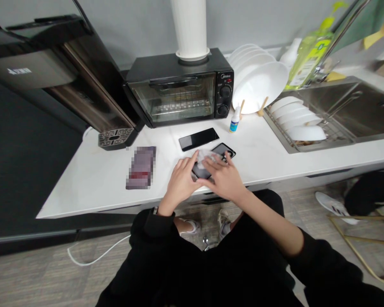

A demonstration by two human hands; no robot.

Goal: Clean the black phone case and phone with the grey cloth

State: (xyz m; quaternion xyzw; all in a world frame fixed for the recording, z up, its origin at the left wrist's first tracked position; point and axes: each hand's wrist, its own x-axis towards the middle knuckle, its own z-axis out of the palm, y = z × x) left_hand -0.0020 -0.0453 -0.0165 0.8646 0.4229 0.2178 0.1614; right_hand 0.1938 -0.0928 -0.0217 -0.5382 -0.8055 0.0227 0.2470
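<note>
On the white counter lies a dark phone (pixel 223 149), angled, with round camera rings at its right end. My right hand (pixel 223 175) presses a thin white wipe (pixel 206 157) onto the phone's surface, fingers spread over it. My left hand (pixel 183 178) rests at the phone's left end, thumb and fingers apart, steadying its edge. Just behind lies a second black phone (pixel 198 139), screen up. A small white spray bottle (pixel 234 121) with a blue label stands to the right of that phone.
A pixelated purple packet (pixel 141 167) lies at left, near a tall dispenser (pixel 92 85). Behind are a black toaster oven (pixel 182 94) and upright white plates (pixel 258 85). The sink (pixel 354 106) with bowls is at right. A person's shoe (pixel 334 208) shows on the floor.
</note>
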